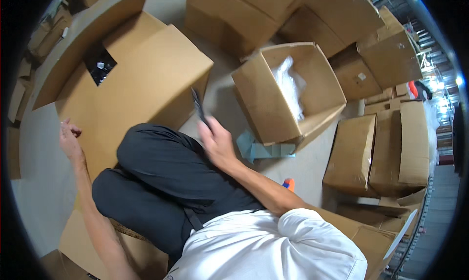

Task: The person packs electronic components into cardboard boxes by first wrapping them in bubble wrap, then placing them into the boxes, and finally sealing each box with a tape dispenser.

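I sit on the floor with my dark-trousered legs folded in front of me. My right hand [216, 142] is raised over my knee and grips a thin dark flat object [199, 105], blurred by motion. My left hand [70, 139] rests with fingers loosely curled on the edge of a large flattened cardboard box [141, 75] at my left. An open cardboard box [288, 92] with white plastic wrap [289, 87] inside stands just right of my right hand.
Several closed cardboard boxes [381, 150] stand stacked at the right and far side. A pale blue folded sheet [259, 149] lies on the floor by the open box. An orange-tipped object [288, 184] shows behind my right arm. A black pouch [99, 65] lies on the flattened box.
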A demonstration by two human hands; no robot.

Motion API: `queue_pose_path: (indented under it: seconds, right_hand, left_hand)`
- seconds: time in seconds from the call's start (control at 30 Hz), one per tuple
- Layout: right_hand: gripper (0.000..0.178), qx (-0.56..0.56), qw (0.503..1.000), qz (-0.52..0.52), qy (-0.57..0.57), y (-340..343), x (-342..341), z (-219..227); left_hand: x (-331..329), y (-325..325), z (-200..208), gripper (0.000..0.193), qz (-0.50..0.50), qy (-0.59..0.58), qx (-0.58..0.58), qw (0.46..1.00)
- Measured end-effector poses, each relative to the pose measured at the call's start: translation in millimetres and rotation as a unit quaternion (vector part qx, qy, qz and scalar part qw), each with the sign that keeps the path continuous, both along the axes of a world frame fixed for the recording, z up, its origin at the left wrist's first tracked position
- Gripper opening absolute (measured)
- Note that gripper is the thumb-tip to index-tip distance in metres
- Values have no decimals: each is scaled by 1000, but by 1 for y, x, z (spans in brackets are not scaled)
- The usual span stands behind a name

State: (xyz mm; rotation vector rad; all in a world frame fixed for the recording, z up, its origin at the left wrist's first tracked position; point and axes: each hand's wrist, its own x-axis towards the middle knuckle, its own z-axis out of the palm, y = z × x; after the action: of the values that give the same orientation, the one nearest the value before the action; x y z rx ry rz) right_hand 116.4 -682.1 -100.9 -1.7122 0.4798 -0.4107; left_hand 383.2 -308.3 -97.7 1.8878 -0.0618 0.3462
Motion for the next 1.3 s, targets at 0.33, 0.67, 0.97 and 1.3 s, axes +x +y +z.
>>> queue_pose_path:
  seconds: [0.33,0.67,0.97,1.3]
  right_hand:
    - [41,148,836,-212,485,-106,-348,-220]
    - [53,-81,709,-308,629,-109,-374,-236]
    - [52,103,804,-361,462,-148,-490,-303]
    - [36,80,976,-147,139,-80,-216,-19]
  left_hand:
    - [-3,-1,0,45,17,29,13,999]
    - [-13,19,21,44,74,42,120,989]
    - [-25,-55,4,30,14,-27,330,943]
    - [-24,-76,34,20,-16,-201,434,878]
